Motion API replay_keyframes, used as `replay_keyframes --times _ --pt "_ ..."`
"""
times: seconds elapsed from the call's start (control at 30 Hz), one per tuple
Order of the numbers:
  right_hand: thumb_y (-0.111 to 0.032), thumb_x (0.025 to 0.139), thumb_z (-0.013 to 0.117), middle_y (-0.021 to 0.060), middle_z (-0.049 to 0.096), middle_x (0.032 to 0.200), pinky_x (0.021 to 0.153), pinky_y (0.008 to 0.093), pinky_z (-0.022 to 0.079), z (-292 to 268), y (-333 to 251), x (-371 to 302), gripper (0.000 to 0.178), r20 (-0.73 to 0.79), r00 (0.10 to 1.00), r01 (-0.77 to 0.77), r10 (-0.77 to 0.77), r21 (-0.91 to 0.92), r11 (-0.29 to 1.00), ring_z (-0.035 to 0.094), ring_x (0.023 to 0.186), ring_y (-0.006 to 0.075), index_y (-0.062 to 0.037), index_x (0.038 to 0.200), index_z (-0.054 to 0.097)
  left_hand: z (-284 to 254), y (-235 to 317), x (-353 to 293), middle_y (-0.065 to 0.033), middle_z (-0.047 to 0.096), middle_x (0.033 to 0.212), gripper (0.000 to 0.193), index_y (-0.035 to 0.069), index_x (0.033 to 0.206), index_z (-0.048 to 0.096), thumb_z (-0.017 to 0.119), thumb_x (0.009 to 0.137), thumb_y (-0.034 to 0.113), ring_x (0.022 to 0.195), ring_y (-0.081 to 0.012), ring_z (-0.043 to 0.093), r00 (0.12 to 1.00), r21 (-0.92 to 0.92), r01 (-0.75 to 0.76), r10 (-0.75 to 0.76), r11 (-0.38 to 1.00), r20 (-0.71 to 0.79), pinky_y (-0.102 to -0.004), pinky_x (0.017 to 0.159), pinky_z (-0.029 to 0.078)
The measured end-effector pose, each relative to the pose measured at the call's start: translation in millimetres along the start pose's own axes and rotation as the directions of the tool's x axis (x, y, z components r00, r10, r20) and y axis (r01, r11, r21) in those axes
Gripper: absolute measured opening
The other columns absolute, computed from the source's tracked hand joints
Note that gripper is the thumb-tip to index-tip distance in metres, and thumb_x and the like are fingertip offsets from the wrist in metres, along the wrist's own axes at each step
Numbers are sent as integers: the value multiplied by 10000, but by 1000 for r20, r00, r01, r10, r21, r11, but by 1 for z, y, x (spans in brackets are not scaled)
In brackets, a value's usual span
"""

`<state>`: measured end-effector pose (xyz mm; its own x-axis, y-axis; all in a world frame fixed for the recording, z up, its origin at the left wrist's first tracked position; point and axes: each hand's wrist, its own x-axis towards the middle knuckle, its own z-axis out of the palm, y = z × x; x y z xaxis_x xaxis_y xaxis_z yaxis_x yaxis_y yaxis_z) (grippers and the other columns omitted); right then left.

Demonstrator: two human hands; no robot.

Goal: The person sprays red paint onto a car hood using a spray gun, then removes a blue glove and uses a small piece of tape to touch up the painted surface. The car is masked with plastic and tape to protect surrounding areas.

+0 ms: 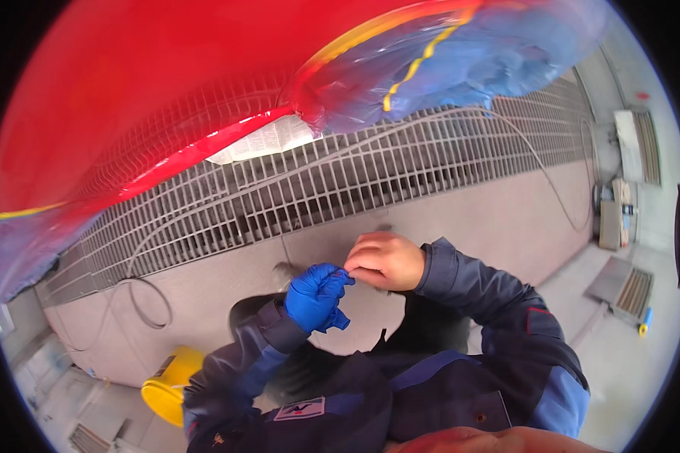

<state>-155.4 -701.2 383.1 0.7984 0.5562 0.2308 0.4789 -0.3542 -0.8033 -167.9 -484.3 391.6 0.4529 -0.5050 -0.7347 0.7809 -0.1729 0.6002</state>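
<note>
Blue nitrile covers the left hand [315, 296], its fingers curled together, while the bare right hand [384, 260] touches it from just beside and above, fingertips pressed together and pinching the blue glove [340, 278] at its fingertip end. Both dark blue sleeves [468, 283] run back from the hands toward the lower edge, and a yellow bucket [170, 385] stands on the grey floor well below and left of the gloved hand. Beyond the hands lies a metal floor grating [370, 170] with a thin hose [533, 151] across it, and farther up hangs red plastic sheeting [151, 83] over a blue-wrapped shape.
</note>
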Motion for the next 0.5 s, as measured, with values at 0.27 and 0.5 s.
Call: replay_keyframes --times 0.27,0.5 --pt "-52 769 691 57 641 829 646 360 525 52 167 22 103 4 962 271 -273 -133 953 624 759 247 -53 862 647 -64 -50 138 -25 548 648 193 40 1089 571 604 950 170 437 -149 607 945 18 -297 297 955 -135 -294 377 483" --pt "-37 766 701 87 640 792 636 373 518 58 177 39 105 -11 988 154 -155 -80 985 627 737 272 -51 857 651 -71 -27 152 -8 537 636 145 42 1024 608 621 925 147 435 -109 576 962 -79 -179 158 981 -221 -287 381 480"
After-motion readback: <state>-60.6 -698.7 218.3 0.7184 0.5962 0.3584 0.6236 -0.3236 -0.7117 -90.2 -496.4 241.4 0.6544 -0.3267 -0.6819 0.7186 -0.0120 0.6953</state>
